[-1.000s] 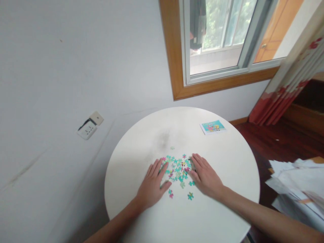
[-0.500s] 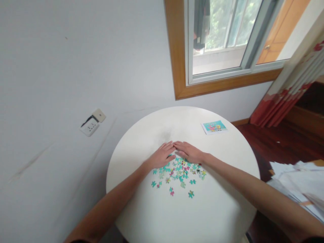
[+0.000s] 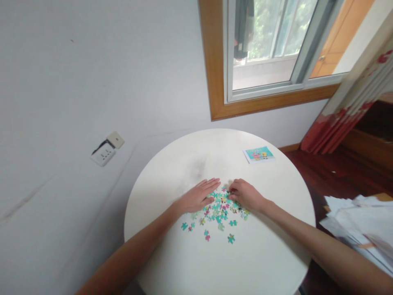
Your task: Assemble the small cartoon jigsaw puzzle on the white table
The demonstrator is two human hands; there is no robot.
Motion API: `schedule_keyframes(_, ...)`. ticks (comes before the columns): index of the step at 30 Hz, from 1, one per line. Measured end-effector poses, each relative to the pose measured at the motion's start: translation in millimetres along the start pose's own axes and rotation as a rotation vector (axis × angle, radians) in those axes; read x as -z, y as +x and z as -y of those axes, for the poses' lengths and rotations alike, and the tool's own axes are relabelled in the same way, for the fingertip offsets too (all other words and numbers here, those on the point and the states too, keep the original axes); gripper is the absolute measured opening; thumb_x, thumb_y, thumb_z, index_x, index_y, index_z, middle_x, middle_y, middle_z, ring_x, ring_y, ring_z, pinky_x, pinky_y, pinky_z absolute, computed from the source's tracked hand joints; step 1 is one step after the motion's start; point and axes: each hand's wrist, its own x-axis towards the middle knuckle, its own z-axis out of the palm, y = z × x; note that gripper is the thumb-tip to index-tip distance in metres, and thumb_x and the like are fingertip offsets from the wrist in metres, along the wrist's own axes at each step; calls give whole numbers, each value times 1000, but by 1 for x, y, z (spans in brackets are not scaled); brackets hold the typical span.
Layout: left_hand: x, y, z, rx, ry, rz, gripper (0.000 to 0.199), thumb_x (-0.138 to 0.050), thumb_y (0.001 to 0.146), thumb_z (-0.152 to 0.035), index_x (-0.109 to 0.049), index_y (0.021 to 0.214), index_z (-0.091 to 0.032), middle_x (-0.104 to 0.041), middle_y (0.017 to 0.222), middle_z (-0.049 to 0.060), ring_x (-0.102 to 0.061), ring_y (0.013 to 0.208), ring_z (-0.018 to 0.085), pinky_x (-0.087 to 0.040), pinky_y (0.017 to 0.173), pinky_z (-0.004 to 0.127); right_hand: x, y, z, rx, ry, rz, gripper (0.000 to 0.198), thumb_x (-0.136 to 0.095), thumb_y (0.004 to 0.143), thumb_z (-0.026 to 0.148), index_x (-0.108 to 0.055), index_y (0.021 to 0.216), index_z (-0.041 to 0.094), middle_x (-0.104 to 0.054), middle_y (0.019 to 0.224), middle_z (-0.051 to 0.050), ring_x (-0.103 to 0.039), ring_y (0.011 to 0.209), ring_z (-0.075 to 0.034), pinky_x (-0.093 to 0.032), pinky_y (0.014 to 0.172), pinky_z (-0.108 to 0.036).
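A loose heap of jigsaw puzzle pieces, mostly turquoise with bits of pink, yellow and pale green, lies on the round white table. My left hand rests flat along the heap's left and far side, fingers stretched out and thumb apart, covering some pieces. At the right far edge of the heap, my right hand has its fingers curled down among the pieces. Its fingertips are partly hidden, so whether a piece is between them cannot be made out. Several pieces lie apart on the near side, including a turquoise puzzle piece.
A small turquoise picture card with cartoon figures lies at the table's far right. Behind stand the wall with a socket and a wood-framed window. Stacked papers are to the right, below a red-and-white curtain.
My hands, fingertips together beyond the heap before, are now apart. The right hand has moved right and its fingers have curled; the left has come slightly nearer, still flat.
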Motion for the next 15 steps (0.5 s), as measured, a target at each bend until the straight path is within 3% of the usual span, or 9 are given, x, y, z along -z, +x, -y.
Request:
schedule_keyframes(5,2,-2,3,21,-85,-111,62,-25,104,-55,-22,159,-27,-23,165,2,-21,152,22,-20,127,41,-6,4,4,-71,-39,-5,4,-68,79,15,-66,81,18,-67,88,-7,-59,86,-21,-42,74,-28)
schedule_keyframes(9,-1,-11,6,68,-93,-162,59,-25,104,-53,-25,158,-28,-26,164,2,-24,151,21,-23,126,42,-5,7,-12,-125,163,4,7,-63,77,12,-64,77,18,-66,73,-2,-59,69,-16,-40,64,-25)
schedule_keyframes(12,-8,-21,9,146,-32,-211,55,-29,105,-49,-34,155,-26,-34,161,4,-29,150,22,-25,125,44,-1,7,-29,-176,289,-76,7,-61,80,14,-65,75,18,-66,68,-1,-59,64,-15,-41,63,-25)
schedule_keyframes(15,-17,-32,10,266,70,-279,52,-35,104,-47,-42,150,-25,-41,156,6,-34,147,24,-25,124,49,1,4,-40,-187,196,-156,8,-64,81,21,-68,74,18,-68,73,-2,-59,68,-17,-41,66,-27)
